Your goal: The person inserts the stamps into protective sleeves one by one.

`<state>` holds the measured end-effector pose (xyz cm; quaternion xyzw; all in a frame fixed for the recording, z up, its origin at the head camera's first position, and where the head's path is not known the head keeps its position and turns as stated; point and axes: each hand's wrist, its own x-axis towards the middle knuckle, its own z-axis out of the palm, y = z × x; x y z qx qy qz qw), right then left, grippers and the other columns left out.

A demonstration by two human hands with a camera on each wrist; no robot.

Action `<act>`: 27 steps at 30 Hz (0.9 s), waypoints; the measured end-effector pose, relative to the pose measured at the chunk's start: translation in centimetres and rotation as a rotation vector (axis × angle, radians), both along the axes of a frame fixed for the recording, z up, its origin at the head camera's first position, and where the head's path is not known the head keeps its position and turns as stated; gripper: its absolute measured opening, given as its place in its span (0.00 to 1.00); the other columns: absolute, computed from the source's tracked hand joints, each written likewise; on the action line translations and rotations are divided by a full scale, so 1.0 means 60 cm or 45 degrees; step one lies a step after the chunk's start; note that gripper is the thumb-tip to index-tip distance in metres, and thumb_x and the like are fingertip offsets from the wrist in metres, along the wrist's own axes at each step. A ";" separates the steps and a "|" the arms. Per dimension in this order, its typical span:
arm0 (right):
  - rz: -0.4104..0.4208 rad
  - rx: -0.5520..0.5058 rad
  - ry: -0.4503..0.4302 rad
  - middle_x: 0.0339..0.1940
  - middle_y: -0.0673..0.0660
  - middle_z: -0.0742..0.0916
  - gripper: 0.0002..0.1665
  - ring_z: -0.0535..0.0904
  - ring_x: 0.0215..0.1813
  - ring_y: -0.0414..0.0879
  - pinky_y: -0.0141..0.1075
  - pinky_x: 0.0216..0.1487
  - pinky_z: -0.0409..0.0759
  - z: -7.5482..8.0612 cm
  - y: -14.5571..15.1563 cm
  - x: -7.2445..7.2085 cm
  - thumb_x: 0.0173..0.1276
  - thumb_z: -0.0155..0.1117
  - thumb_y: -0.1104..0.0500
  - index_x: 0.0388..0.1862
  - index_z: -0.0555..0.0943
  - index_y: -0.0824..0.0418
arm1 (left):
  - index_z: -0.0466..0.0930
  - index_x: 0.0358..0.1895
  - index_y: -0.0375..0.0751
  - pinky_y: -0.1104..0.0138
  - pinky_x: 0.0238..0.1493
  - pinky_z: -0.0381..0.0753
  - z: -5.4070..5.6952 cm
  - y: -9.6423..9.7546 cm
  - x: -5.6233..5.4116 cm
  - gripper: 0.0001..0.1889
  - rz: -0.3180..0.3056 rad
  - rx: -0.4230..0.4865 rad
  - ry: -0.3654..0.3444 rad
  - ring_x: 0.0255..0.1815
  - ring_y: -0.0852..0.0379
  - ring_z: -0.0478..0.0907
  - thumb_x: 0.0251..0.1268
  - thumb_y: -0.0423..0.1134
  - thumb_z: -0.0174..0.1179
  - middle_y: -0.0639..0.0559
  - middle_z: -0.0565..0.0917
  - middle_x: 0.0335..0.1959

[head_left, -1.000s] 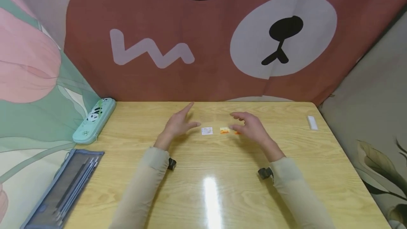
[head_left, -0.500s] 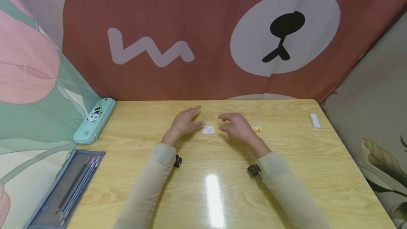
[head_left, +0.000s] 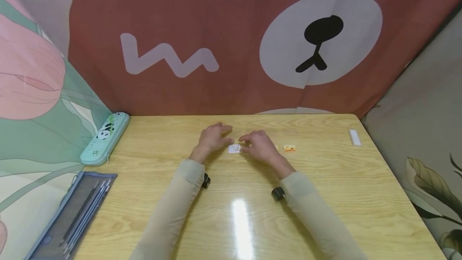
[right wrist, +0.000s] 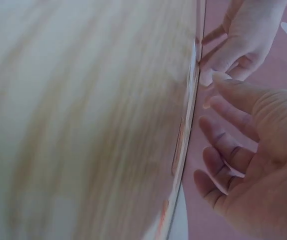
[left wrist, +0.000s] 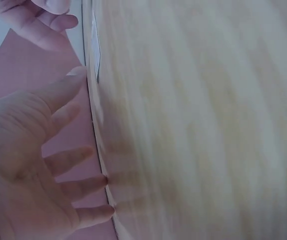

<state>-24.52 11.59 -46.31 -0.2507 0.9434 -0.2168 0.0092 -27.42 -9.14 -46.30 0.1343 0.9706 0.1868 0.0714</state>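
A small white card with a faint print lies flat on the wooden table, between my two hands. My left hand is at its left side, thumb tip close to the card's edge; the left wrist view shows the fingers spread and nothing held. Just right of the card is my right hand, fingers loosely bent, with nothing in its grasp in the right wrist view. An orange and yellow card lies to its right. Another such card is mostly hidden behind the right hand.
A mint pencil case with a panda print sits at the table's left back corner. In front of it is a blue-edged mesh pouch with several pencils. A white eraser-like block lies far right. A brown bear-print cloth hangs behind.
My right hand has moved left across the orange cards to the white card, uncovering the rightmost orange card. The left hand has shifted slightly right. The white card stays in place.
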 end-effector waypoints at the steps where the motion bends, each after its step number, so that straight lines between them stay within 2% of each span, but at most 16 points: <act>1: 0.001 0.014 0.002 0.42 0.55 0.91 0.21 0.84 0.46 0.50 0.51 0.67 0.72 -0.001 -0.002 0.000 0.63 0.76 0.54 0.55 0.87 0.56 | 0.72 0.73 0.59 0.40 0.75 0.64 0.000 0.001 0.000 0.31 0.002 -0.014 0.001 0.76 0.38 0.67 0.68 0.58 0.64 0.40 0.66 0.78; 7: -0.016 0.063 -0.008 0.40 0.55 0.90 0.23 0.82 0.47 0.50 0.49 0.66 0.73 0.003 -0.011 -0.001 0.62 0.77 0.52 0.56 0.86 0.55 | 0.74 0.72 0.60 0.40 0.70 0.70 0.003 0.006 -0.003 0.29 0.021 -0.060 0.032 0.72 0.38 0.72 0.69 0.57 0.64 0.41 0.71 0.75; 16: -0.033 0.119 -0.049 0.43 0.54 0.90 0.22 0.82 0.50 0.51 0.51 0.63 0.75 0.001 -0.018 -0.009 0.63 0.76 0.51 0.56 0.87 0.52 | 0.79 0.66 0.65 0.45 0.61 0.79 0.000 0.013 -0.009 0.24 0.077 -0.143 0.026 0.66 0.41 0.77 0.68 0.58 0.64 0.52 0.79 0.69; 23: -0.060 0.140 -0.065 0.45 0.53 0.90 0.19 0.80 0.52 0.54 0.52 0.60 0.77 -0.008 -0.017 -0.012 0.63 0.76 0.50 0.53 0.88 0.49 | 0.81 0.63 0.69 0.47 0.57 0.81 -0.005 0.014 -0.013 0.21 0.118 -0.180 0.009 0.66 0.42 0.78 0.68 0.58 0.64 0.54 0.77 0.70; 27: -0.066 0.134 -0.074 0.47 0.52 0.90 0.18 0.80 0.54 0.55 0.53 0.61 0.77 -0.008 -0.016 -0.016 0.64 0.75 0.49 0.52 0.88 0.49 | 0.83 0.60 0.69 0.46 0.61 0.79 -0.006 0.011 -0.017 0.19 0.143 -0.144 -0.006 0.68 0.43 0.77 0.67 0.57 0.65 0.54 0.77 0.71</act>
